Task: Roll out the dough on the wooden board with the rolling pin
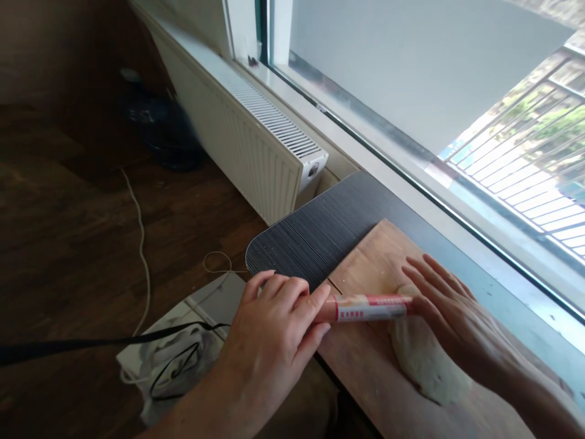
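A rolling pin [371,308] with a red and white printed label lies across a flat piece of dough [427,360] on a wooden board [365,372]. My left hand [281,320] is closed round the pin's left end, thumb below and fingers above. At the other end, my right hand [450,311] rests its palm and thumb side against the pin, its fingers stretched out past it. Part of the dough is hidden under the pin and my right hand.
The board lies on a dark striped table [301,238] with a rounded corner, beside a window. A white radiator [256,140] stands beyond it. On the left are a white box [132,360] with cords, a black strap [91,343], a floor cable [141,244] and a dark bottle [164,128].
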`<control>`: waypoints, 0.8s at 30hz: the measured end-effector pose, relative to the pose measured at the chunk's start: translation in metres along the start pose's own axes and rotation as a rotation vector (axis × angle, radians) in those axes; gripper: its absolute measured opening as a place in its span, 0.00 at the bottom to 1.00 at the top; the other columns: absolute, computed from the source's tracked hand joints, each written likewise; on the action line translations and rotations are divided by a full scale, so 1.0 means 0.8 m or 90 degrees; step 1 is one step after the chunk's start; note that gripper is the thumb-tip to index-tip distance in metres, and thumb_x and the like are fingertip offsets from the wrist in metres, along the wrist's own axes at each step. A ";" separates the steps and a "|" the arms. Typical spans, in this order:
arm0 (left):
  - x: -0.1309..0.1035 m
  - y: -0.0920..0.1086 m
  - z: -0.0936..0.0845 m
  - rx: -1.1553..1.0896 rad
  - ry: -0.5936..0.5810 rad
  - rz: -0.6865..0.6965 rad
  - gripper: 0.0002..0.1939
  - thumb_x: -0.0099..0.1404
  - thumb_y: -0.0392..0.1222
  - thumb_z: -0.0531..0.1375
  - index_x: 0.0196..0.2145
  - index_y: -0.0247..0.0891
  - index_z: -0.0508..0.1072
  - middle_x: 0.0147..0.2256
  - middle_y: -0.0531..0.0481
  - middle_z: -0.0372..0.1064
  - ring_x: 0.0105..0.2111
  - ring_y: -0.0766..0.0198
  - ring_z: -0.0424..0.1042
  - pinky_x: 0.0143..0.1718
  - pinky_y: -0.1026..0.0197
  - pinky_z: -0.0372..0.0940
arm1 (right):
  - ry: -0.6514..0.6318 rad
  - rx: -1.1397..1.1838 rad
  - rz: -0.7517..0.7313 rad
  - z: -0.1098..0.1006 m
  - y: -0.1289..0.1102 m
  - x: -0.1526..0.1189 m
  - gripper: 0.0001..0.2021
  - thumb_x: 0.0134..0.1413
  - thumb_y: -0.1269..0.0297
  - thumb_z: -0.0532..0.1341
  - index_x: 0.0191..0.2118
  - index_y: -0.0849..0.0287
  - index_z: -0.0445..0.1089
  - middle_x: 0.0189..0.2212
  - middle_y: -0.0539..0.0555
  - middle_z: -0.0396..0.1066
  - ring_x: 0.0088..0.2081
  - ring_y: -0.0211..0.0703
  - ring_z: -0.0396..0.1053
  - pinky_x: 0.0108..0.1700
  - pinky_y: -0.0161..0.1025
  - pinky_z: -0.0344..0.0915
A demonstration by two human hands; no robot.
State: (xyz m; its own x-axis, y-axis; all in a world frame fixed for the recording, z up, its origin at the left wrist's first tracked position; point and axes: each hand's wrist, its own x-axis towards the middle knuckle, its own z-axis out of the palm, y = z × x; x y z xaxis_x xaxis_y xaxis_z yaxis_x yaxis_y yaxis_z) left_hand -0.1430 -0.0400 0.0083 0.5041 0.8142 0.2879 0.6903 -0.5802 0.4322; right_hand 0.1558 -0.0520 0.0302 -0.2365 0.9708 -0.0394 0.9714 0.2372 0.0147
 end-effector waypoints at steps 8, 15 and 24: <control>0.010 0.000 0.004 0.032 0.025 0.012 0.15 0.64 0.42 0.56 0.48 0.43 0.70 0.36 0.49 0.69 0.37 0.57 0.66 0.48 0.45 0.56 | 0.012 -0.003 0.011 -0.002 -0.004 0.013 0.24 0.64 0.56 0.41 0.60 0.56 0.56 0.64 0.51 0.47 0.65 0.49 0.37 0.62 0.55 0.46; 0.033 0.004 0.012 0.059 0.028 0.031 0.16 0.64 0.44 0.57 0.49 0.44 0.70 0.38 0.48 0.69 0.40 0.56 0.66 0.53 0.42 0.49 | 0.031 0.021 0.052 0.005 0.003 -0.031 0.25 0.64 0.56 0.41 0.63 0.59 0.50 0.64 0.52 0.45 0.65 0.47 0.37 0.62 0.52 0.46; 0.040 0.018 0.016 0.105 0.013 0.053 0.17 0.64 0.43 0.56 0.51 0.44 0.68 0.39 0.47 0.68 0.41 0.56 0.65 0.49 0.47 0.53 | 0.053 0.032 0.053 0.001 0.005 -0.009 0.24 0.64 0.55 0.41 0.61 0.57 0.54 0.63 0.53 0.50 0.65 0.48 0.38 0.61 0.54 0.48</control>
State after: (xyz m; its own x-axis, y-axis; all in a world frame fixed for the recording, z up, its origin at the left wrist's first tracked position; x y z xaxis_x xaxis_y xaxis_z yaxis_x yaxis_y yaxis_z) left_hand -0.1104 -0.0225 0.0127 0.5533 0.7629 0.3343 0.7234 -0.6391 0.2613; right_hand 0.1616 -0.0578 0.0297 -0.1534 0.9872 0.0434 0.9873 0.1550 -0.0356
